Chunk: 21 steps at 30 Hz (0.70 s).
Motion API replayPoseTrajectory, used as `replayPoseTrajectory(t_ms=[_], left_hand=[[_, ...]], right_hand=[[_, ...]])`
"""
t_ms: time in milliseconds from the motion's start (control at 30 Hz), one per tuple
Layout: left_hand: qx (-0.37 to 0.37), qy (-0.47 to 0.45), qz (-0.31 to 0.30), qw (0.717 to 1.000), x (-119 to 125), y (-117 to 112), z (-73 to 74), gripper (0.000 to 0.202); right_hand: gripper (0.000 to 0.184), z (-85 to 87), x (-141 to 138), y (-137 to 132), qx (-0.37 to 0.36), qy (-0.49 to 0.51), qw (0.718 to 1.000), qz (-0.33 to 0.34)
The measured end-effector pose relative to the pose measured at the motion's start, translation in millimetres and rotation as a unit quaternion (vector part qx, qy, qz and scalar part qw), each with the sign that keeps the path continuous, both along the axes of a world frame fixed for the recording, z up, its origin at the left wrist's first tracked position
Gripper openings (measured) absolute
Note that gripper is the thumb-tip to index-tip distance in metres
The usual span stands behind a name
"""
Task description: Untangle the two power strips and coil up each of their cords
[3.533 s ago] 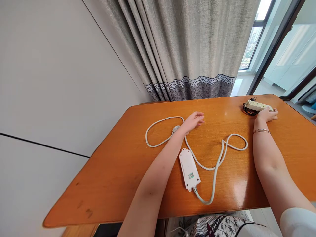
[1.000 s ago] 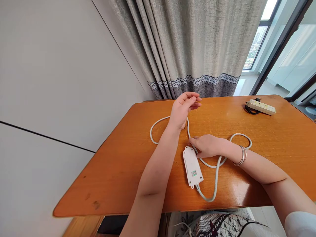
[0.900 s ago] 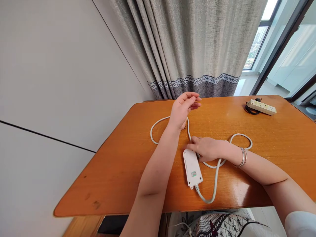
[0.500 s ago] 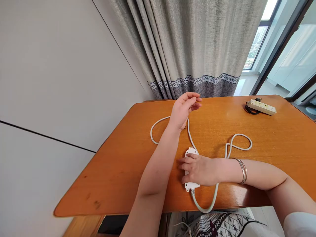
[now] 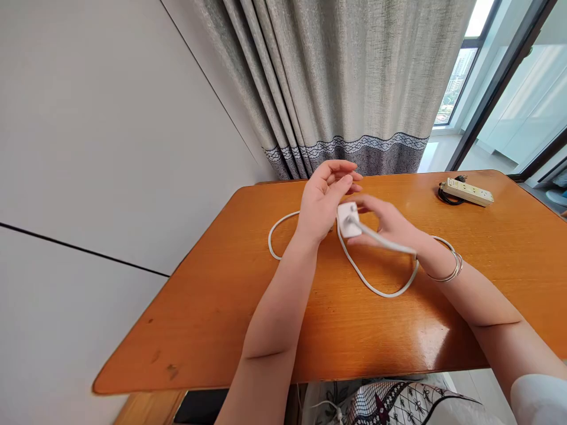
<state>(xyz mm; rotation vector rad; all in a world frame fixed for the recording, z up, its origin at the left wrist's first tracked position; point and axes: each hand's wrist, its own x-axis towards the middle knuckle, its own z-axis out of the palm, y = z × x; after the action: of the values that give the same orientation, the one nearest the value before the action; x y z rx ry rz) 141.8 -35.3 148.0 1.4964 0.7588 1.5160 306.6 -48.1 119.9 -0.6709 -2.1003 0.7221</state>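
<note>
Now the right hand (image 5: pixel 390 224) holds a white power strip (image 5: pixel 348 211) above the counter (image 5: pixel 212 307), a little beyond its middle. The fingers (image 5: pixel 370 203) of this hand are clamped on the strip, which points its short end toward the camera. The strip's white cord (image 5: pixel 376 290) comes out of this end, runs over the right wrist, and then drops to the counter. There it makes a wide curve near the right forearm and goes back up toward the left hand (image 5: pixel 323 200). A second loop of the same cord lies flat on the counter, just to the left of the left wrist.

The left hand is raised just beside the strip, on its left, with the palm turned to the right. Its fingers (image 5: pixel 339 171) are apart and lightly bent, and they close on nothing. The cord passes behind the heel of this hand, and I cannot tell if it touches the hand there.

Thin bracelets (image 5: pixel 452 268) sit on the right wrist. At the far right of the counter lies a second power strip (image 5: pixel 469 192), well apart from both hands, with a coiled black cord (image 5: pixel 445 198) touching its left end. A grey curtain (image 5: pixel 354 88) hangs behind the far edge of the counter, a plain wall (image 5: pixel 88 147) is on the left, and a window (image 5: pixel 456 77) is on the right.
</note>
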Motion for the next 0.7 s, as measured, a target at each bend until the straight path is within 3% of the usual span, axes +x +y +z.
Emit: replayPoseTrajectory(t_ms=[133, 233, 400, 500, 700], left_hand=[[0.044, 0.023, 0.004, 0.999, 3, -2, 0.3, 0.029], [0.080, 0.072, -0.040, 0.993, 4, -3, -0.8, 0.041], [0.170, 0.191, -0.082, 0.963, 1, 2, -9.8, 0.068], [0.206, 0.233, -0.051, 0.949, 1, 8, -16.9, 0.074], [0.235, 0.223, 0.018, 0.946, 4, 15, -22.4, 0.075]], right_hand=[[0.066, 0.3, 7, 8, -0.060, 0.152, 0.986, -0.043], [0.069, 0.6, 8, 12, -0.097, 0.219, 0.970, -0.049], [0.062, 6.0, 10, 13, -0.173, 0.325, 0.928, -0.057], [0.060, 8.7, 11, 12, -0.200, 0.335, 0.919, -0.049], [0.064, 8.9, 12, 11, -0.159, 0.263, 0.950, -0.047]])
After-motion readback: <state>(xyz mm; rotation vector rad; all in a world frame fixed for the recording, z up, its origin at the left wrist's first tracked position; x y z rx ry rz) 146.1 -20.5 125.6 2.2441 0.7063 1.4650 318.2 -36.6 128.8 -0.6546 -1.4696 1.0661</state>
